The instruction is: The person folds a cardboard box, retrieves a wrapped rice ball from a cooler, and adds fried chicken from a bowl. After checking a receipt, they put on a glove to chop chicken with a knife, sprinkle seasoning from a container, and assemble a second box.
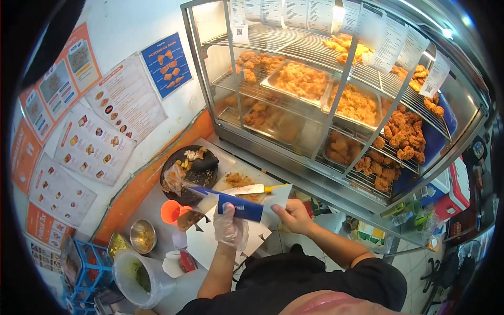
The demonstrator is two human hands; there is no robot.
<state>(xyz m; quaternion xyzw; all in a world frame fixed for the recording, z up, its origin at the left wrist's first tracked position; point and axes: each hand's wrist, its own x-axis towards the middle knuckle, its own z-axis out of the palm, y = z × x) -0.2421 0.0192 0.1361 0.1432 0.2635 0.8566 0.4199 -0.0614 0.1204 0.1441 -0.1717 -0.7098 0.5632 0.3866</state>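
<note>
My left hand [231, 229], in a clear plastic glove, is closed on a blue and white folding food box [245, 208]. My right hand [295, 217] is bare and pinches the white flap at the box's right side. The box is partly unfolded, with panels sticking out left and right; its inside is hidden. Just beyond it, a knife [244, 190] with a yellow handle lies on a white cutting board [226, 167] with brown crumbs. White flat cardboard [202, 247] sits on the counter below my left hand.
A glass display case [336, 115] with trays of fried chicken stands ahead. At left are a black tray [167, 184] of scraps, an orange cup [169, 211], a metal bowl [143, 223], a plastic bucket [157, 289] and a blue rack [86, 268].
</note>
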